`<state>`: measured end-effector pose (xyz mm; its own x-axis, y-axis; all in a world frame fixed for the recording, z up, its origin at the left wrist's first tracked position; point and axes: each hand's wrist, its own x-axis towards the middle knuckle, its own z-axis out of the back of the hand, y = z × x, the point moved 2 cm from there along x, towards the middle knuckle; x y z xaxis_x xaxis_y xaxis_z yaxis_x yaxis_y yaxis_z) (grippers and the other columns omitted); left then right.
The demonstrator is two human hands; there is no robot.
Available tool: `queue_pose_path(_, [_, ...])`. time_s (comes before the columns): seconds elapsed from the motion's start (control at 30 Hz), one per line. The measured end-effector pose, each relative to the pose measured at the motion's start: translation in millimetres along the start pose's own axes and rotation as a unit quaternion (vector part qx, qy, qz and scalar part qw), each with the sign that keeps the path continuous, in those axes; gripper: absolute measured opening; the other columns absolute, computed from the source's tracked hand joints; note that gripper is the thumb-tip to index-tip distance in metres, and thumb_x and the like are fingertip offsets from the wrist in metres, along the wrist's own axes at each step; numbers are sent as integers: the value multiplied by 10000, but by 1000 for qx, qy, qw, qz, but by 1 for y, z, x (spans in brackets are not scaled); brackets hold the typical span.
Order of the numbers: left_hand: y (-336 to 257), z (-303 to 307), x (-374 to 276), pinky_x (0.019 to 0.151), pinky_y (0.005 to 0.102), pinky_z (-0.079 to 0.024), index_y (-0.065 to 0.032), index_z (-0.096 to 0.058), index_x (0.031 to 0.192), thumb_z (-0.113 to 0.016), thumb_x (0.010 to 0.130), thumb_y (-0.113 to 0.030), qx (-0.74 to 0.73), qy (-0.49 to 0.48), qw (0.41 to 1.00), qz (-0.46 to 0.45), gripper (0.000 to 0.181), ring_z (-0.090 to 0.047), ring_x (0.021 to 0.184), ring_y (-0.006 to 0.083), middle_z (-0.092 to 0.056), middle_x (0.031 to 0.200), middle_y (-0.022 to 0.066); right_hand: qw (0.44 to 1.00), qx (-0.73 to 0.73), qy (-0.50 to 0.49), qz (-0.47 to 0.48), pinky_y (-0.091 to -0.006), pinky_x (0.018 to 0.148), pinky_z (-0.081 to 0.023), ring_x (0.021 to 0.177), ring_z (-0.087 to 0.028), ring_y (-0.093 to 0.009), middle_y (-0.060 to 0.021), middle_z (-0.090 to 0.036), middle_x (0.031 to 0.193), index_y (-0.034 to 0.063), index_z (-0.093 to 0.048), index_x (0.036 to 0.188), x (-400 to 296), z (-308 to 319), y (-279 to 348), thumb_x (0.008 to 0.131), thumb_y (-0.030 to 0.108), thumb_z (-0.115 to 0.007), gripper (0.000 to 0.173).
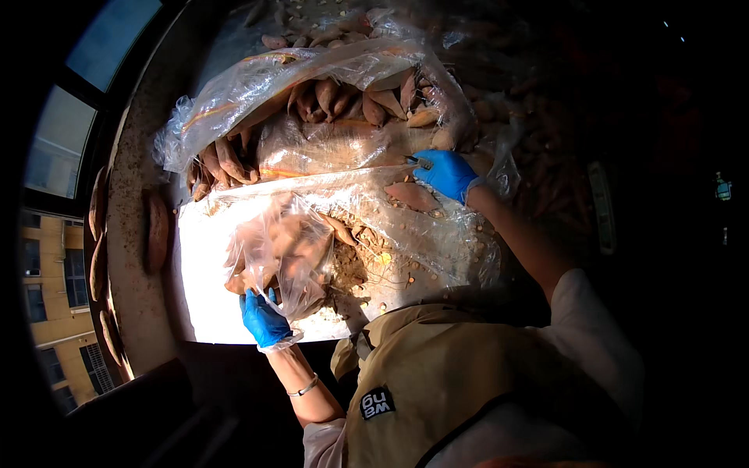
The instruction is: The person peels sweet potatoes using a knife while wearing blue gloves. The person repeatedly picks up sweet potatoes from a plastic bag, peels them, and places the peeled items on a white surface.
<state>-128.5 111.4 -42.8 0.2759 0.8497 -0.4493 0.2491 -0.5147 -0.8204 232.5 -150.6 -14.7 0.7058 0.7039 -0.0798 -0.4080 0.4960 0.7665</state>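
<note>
My left hand (pixel 264 323), in a blue glove, is at the near side of a clear plastic bag (pixel 304 286) full of sweet potatoes (pixel 287 245). Its fingertips touch the lowest sweet potatoes there; whether they grip one is unclear. My right hand (pixel 446 174), also gloved in blue, holds a small dark tool (pixel 419 162), perhaps a short knife, whose shape is mostly hidden by the fingers. Just below that hand a single sweet potato (pixel 412 196) lies on a flattened plastic sheet (pixel 462 245). Beyond, a large woven-plastic sack (pixel 327 143) lies open, with sweet potatoes (pixel 374 108) spilling at its mouth.
Small cut ends and root scraps (pixel 366 251) litter the white tabletop (pixel 202 275) beside the bag. Several sweet potatoes (pixel 157 231) lie along the window ledge (pixel 131 281) at left. A dim heap of sweet potatoes (pixel 550 158) spreads to the right.
</note>
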Motion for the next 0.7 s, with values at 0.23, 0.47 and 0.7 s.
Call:
queue_pose_path(0.23, [-30,-21,4,831,323,-457,9,-425,1215,-433,893,-137,112,199,974,14,354,-548,971,214,-527,1125,132,991,-99,-90,-24,-316,767,-475,875,-602,-235,-129,-622,1005,68,-563,1105,93,34,-20,853,248,-518,313])
queue_pose_path(0.47, [-31,-17,-22,993,346,-332,27,-416,1262,-408,907,-151,14,128,991,-46,397,-439,1162,236,-451,1269,149,925,-334,-65,167,-307,831,-437,1023,-533,-218,-94,-559,1148,43,-546,1122,108,56,-30,819,203,-586,345])
queue_pose_path(0.7, [-94,-93,-90,896,284,-351,14,-475,1218,-415,904,-60,214,-5,911,-352,329,-476,1098,162,-520,1233,102,950,305,-70,2,-225,517,-429,553,-497,-93,1,-564,674,59,-595,1000,30,94,61,779,124,-669,242])
